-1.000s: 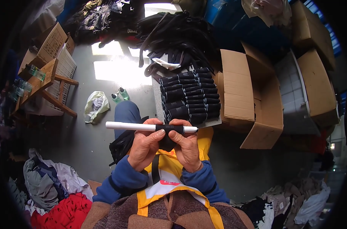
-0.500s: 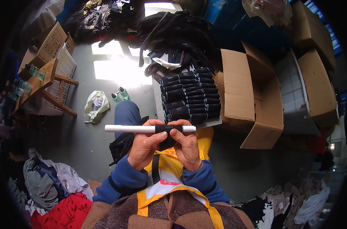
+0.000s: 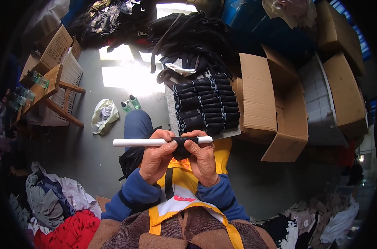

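Note:
A white tube point(image 3: 138, 142) lies roughly level across my lap, its longer end sticking out to the left. Black ribbed fabric point(image 3: 184, 141) is wrapped round it between my hands, and a dark bunch of it hangs below. My left hand point(image 3: 157, 155) is closed on the tube at the fabric's left edge, thumb on top. My right hand point(image 3: 201, 157) pinches the fabric and tube near the short right end. Just beyond, rolled black fabric bundles point(image 3: 207, 103) with pale edges lie in rows on a grey board point(image 3: 172, 110).
Loose black straps point(image 3: 188, 37) heap behind the bundles. To the right stands an open cardboard box point(image 3: 258, 93). On the left are a wooden stool point(image 3: 51, 89), small green bottles point(image 3: 133, 101) and a plastic bag point(image 3: 105, 116). Clothes piles point(image 3: 68, 228) lie at both lower corners.
The tube's left end has dipped slightly. My left thumb has slid a little to the left, so more of the black fabric shows, and its hanging part sits more bunched.

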{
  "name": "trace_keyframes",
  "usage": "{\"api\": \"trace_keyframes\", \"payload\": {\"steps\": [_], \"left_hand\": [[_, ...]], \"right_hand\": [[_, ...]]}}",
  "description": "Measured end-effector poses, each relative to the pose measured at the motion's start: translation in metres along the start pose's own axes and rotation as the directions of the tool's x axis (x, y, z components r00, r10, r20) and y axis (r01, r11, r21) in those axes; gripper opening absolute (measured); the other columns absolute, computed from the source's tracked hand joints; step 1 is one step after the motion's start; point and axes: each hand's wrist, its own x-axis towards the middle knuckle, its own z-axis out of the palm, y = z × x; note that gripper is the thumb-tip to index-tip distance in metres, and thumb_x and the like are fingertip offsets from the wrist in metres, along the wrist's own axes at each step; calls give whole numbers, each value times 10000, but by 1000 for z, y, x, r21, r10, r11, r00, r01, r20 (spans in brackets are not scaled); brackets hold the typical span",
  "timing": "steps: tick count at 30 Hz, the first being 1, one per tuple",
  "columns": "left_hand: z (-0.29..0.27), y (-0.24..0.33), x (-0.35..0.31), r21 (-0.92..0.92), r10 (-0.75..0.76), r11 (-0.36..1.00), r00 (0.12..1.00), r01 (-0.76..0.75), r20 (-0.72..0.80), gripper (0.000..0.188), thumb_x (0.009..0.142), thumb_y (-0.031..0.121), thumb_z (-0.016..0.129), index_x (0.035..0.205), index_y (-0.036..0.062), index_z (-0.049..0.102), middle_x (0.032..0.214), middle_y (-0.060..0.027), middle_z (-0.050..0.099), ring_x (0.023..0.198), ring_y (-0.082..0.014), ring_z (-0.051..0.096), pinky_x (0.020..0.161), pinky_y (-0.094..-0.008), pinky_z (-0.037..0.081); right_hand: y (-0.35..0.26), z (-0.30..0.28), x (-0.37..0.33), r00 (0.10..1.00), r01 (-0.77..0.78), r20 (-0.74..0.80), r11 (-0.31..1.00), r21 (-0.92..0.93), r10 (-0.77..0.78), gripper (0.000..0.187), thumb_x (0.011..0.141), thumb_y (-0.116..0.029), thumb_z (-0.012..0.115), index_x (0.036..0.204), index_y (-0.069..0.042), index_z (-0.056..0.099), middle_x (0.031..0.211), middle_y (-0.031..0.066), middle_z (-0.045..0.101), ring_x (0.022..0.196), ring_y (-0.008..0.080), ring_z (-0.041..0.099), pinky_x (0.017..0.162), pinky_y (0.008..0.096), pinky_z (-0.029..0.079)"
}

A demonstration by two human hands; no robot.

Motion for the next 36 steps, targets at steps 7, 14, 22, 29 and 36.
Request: {"api": "trace_keyframes", "payload": {"steps": [7, 14, 22, 29, 36], "left_hand": [[9, 3, 0, 28, -5, 1000, 1000, 5, -15, 241, 775, -18, 661, 913, 100, 503, 928, -21, 485, 880, -108, 517, 833, -238, 425], [-3, 1, 3, 8, 88, 996, 996, -88, 17, 284, 775, -4, 670, 972, 93, 489, 938, -22, 494, 866, -112, 526, 802, -222, 437], [10, 4, -1, 87, -49, 995, 998, 51, -27, 309, 789, -25, 642, 1025, 81, 473, 949, -41, 529, 892, -131, 550, 825, -239, 454], [4, 6, -1, 60, -1, 998, 1000, 2, -13, 309, 801, -24, 628, 1041, 85, 467, 935, -35, 544, 894, -140, 567, 813, -253, 477], [8, 6, -2, 27, 4, 1000, 998, -3, -64, 321, 791, -36, 635, 1032, 83, 460, 917, -46, 521, 879, -150, 567, 827, -268, 488]], "right_hand": [[-1, -3, 0, 999, 34, -9, 998, -62, -34, 209, 798, -3, 663, 979, -52, 569, 956, 83, 618, 894, 164, 592, 850, 270, 479], [-5, 1, -1, 999, 48, -17, 996, -81, -50, 220, 792, 7, 667, 981, -49, 570, 950, 81, 619, 893, 157, 592, 849, 266, 480], [-7, -1, 0, 997, 74, 31, 996, -50, -72, 228, 782, 16, 673, 974, -61, 577, 992, 71, 599, 903, 159, 581, 858, 276, 476], [-11, -18, 5, 998, 25, 54, 993, 113, -31, 227, 787, -25, 684, 982, -73, 579, 1035, 62, 570, 942, 168, 565, 883, 281, 459], [-9, -6, 4, 999, 38, 27, 997, 75, -40, 246, 804, -82, 680, 1031, -60, 588, 1047, 60, 567, 921, 158, 574, 857, 282, 471]]}}
